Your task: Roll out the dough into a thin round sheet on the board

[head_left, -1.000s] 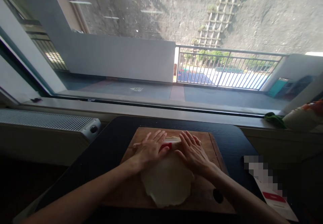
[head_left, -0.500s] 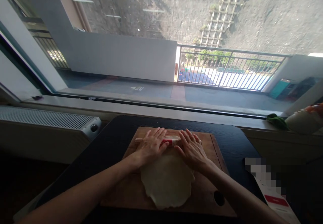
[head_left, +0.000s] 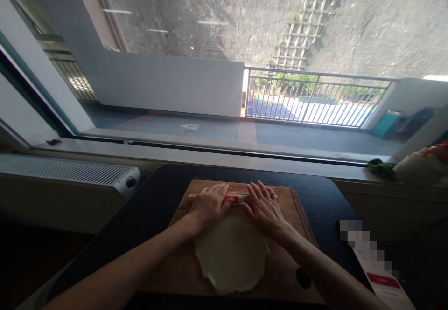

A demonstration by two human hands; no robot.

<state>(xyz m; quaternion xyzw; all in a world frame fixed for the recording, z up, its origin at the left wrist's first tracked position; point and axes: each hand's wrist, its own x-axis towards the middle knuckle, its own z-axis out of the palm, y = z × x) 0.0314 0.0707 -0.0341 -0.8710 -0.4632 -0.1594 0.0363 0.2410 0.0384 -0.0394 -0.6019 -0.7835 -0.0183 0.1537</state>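
1. At the far part of the cutting board, the left hand lies palm down over the rolling pin; its grip is loose, the fingers reaching forward across the pin rather than wrapped round it.
2. Beside it, with a gap between, the right hand rests palm down on the same pin, its grip flat and the fingers stretched away from the person.
3. The rolling pin lies crosswise under both hands, its red and white middle showing between them and its pale ends just past them.
4. The sheet of dough spreads flat on the wooden board, from the pin towards the person, between the forearms; its edge is wavy and uneven.
5. A dark round spot marks the board's near right part, close to the right forearm.
6. The board sits on a black desk; at the desk's right side lies a white item with a red band, partly blurred out.
7. Farther out, a white radiator stands left of the desk, and a green cloth lies on the windowsill to the right.
8. Through the window show a metal railing and a rocky slope.
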